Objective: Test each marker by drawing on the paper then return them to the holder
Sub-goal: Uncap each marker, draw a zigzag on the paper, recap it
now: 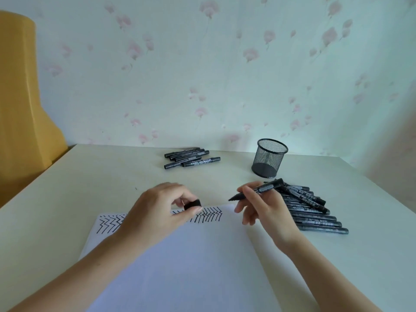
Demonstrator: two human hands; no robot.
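Observation:
My right hand [261, 206] grips an uncapped black marker [258, 190], its tip pointing left just above the top right corner of the white paper [180, 262]. My left hand [157, 206] pinches the marker's black cap [192, 204] over the paper's top edge, where rows of black zigzag strokes [209, 216] run. A black mesh holder [269, 157] stands empty behind my right hand. One pile of black markers [315, 212] lies right of my right hand; a smaller pile of markers [189, 157] lies at the back of the table.
The pale table [90, 181] meets a flowered wall behind. A yellow chair back [20, 104] rises at the far left, beyond the table's left edge.

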